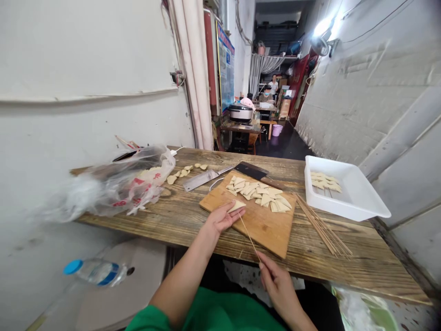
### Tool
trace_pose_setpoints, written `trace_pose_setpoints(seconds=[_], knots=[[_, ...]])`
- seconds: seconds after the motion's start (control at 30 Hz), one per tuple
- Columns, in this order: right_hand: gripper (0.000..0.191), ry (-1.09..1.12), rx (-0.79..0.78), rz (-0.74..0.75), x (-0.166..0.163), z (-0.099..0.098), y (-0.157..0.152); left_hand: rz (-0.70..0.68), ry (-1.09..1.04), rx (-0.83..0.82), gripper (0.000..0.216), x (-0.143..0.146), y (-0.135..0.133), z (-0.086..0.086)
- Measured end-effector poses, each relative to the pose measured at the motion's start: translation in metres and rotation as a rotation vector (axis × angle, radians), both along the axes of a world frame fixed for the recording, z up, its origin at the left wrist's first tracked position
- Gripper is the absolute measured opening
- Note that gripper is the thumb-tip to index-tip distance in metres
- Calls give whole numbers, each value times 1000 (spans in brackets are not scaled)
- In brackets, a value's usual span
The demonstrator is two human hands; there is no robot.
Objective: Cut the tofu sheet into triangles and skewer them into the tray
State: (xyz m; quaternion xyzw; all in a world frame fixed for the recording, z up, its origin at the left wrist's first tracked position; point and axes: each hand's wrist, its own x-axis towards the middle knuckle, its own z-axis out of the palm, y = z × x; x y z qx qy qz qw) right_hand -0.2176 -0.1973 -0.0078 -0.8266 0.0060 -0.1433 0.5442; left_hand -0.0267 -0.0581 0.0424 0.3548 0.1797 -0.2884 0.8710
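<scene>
My left hand point(224, 218) is closed on a pale triangular food piece point(237, 206) above the wooden cutting board point(263, 228). A thin wooden skewer point(248, 235) runs from that piece toward me. Its lower end is gripped between the fingers of my right hand point(278, 282), just off the table's front edge. Whether the skewer's tip has entered the piece cannot be made out. On the board's far half lies a pile of similar pale triangles point(262, 192). Loose skewers point(320, 225) lie in a bundle right of the board.
A white tray point(358, 209) at the right holds skewered pieces point(325, 181). Behind the board lie a dark cleaver point(250, 170) and a metal cleaver point(201, 179). Round pale slices point(182, 173) and a plastic bag point(138, 184) occupy the left. Two people are in the background.
</scene>
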Motion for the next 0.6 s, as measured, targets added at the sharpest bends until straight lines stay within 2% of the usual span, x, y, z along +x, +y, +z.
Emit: trace_pose_setpoints(seconds=[0.37, 0.6], knots=[[42, 2, 14, 6, 2, 1, -1, 0, -19, 9, 5, -7, -7, 5], [43, 31, 50, -8, 2, -2, -1, 2, -40, -4, 5, -7, -7, -1]])
